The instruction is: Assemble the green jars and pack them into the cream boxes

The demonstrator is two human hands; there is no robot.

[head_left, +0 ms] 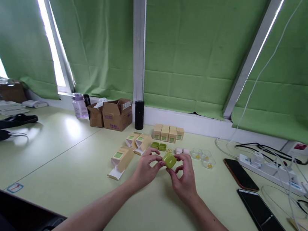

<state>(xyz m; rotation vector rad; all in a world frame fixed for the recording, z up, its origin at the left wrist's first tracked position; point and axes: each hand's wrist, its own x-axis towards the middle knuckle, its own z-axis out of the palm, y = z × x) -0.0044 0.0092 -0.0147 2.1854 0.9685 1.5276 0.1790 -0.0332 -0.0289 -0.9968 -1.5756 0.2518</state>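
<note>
The case [169, 160] is small, green and rounded, with a glossy top. It sits just above the table [79, 166], pinched between both hands: left hand [147, 167] fingers closed on its left side, right hand [184, 176] fingertips gripping its right. Tan boxes [168, 133] stand behind.

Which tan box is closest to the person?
The tan box lying alone with its flap open, beside the left hand on the green case. The other boxes sit farther back.
</note>
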